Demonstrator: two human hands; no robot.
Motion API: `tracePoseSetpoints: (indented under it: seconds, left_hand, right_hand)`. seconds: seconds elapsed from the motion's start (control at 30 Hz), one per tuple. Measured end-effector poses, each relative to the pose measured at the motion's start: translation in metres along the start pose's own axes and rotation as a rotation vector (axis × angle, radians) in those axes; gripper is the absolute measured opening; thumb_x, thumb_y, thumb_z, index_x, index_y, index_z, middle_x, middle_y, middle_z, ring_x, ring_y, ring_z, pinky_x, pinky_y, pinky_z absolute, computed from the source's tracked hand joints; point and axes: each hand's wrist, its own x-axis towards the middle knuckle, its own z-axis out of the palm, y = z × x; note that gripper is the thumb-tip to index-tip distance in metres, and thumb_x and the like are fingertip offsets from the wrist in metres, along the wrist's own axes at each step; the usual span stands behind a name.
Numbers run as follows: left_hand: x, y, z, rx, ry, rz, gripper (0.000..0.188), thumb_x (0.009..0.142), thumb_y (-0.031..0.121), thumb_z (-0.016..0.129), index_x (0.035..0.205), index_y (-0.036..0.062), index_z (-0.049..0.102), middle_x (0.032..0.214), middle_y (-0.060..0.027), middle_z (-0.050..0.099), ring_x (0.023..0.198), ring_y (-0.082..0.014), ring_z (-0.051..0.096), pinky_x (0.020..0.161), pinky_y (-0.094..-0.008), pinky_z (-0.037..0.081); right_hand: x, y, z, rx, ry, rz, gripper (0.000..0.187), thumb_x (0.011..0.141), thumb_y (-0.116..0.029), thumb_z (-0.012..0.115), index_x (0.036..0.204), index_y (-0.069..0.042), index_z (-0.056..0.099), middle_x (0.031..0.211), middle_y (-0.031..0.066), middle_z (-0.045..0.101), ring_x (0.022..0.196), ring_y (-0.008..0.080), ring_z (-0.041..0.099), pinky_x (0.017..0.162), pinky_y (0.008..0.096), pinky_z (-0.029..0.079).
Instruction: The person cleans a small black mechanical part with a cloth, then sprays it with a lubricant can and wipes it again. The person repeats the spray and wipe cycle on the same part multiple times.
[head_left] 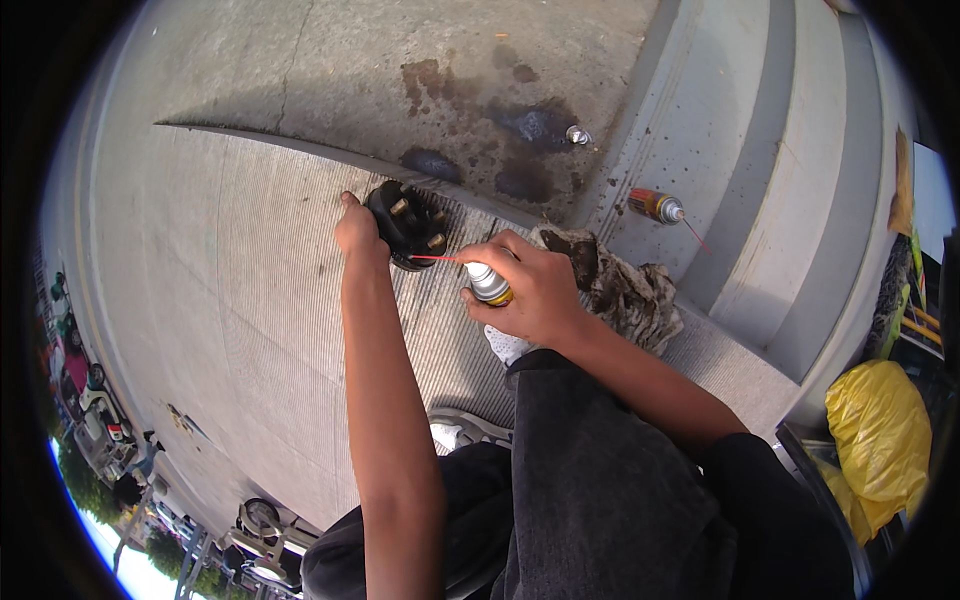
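Note:
A round black part [385, 205] with several brass-coloured pegs is gripped at its left edge by my left hand [360, 235]. My right hand [540, 285] is wrapped round a spray can [488, 284] with a white top and silver and yellow body. From the nozzle a thin red straw [430, 258] reaches to the lower rim of the black part. Whether spray is coming out cannot be seen. Just beyond my right hand lies a crumpled, dark-stained rag [635, 295].
A second spray can [657, 206] with a red straw lies on its side by the steps [745, 250]. Dark wet stains [535, 122] and a small silvery object [577, 135] are on the concrete ahead. A yellow bag [875, 430] sits at right; parked motorbikes [100, 405] stand far left.

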Motion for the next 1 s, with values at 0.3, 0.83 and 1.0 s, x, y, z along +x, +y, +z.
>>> tracePoseSetpoints:
  seconds: [0.3,0.83,1.0]
  left_hand:
    - [-0.023,0.004,0.019,-0.081,-0.051,0.006,0.080,0.087,0.055,0.086,0.115,-0.0182,0.068,0.112,-0.0192,0.075,0.087,-0.0283,0.075,0.077,-0.0413,0.062]
    - [-0.044,0.025,0.005,0.764,-0.248,1.066,0.040,0.108,0.039,0.057,0.112,0.0038,0.074,0.125,-0.0238,0.072,0.111,-0.0462,0.068,0.094,-0.0494,0.054]
    - [-0.055,0.043,-0.002,0.966,-0.734,1.006,0.056,0.109,0.051,0.054,0.120,-0.0007,0.073,0.131,-0.0243,0.067,0.120,-0.0440,0.065,0.100,-0.0457,0.052]
  right_hand:
    - [-0.002,-0.006,0.002,-0.060,0.029,-0.022,0.039,0.080,-0.026,0.085,0.117,-0.026,0.073,0.097,0.0018,0.068,0.068,0.0243,0.072,0.059,0.0387,0.058]
    - [-0.004,0.013,-0.022,0.074,0.144,0.067,0.040,0.078,-0.019,0.086,0.116,-0.019,0.073,0.094,0.0047,0.069,0.077,0.0268,0.073,0.065,0.0388,0.058]
    - [-0.001,0.014,-0.035,0.088,0.122,0.155,0.043,0.078,-0.014,0.088,0.117,-0.011,0.069,0.101,0.0097,0.072,0.088,0.0303,0.075,0.076,0.0388,0.059]
